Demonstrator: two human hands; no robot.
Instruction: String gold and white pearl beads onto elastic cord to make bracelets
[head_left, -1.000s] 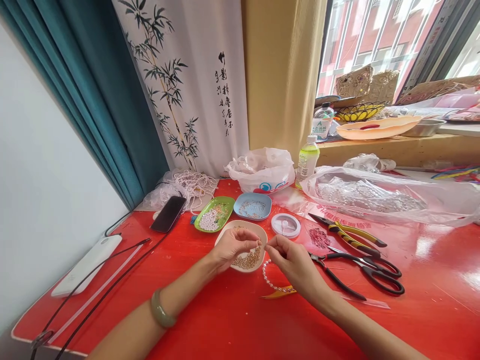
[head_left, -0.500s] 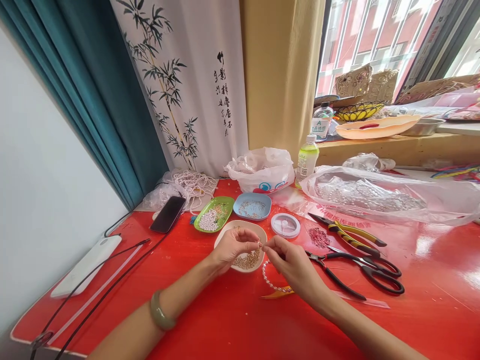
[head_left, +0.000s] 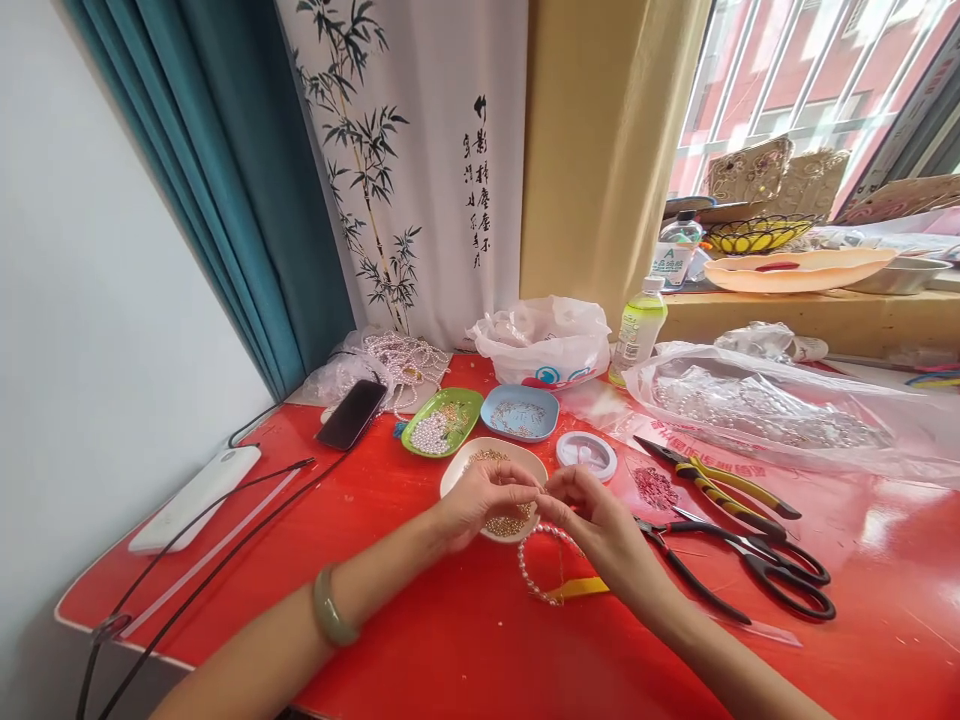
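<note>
My left hand (head_left: 480, 500) hovers over a white dish (head_left: 459, 473) of small gold beads, its fingers pinched on something too small to make out. My right hand (head_left: 600, 525) meets it fingertip to fingertip, pinching the end of a strand of white pearls (head_left: 529, 572). The strand hangs in a loop below both hands, just above the red table (head_left: 420, 620). A green bangle (head_left: 330, 608) circles my left wrist.
Behind the white dish stand a green dish (head_left: 442, 422) of pearls, a blue dish (head_left: 521, 412) and a thread spool (head_left: 586, 455). Pliers (head_left: 720, 485) and scissors (head_left: 780, 575) lie to the right. A phone (head_left: 351, 414), power bank (head_left: 195, 497) and cables sit at left; plastic bags at the back.
My hands have closed together over the white dish and the pearl loop now hangs lower and fuller. The view has shifted a little, sliding everything to the right.
</note>
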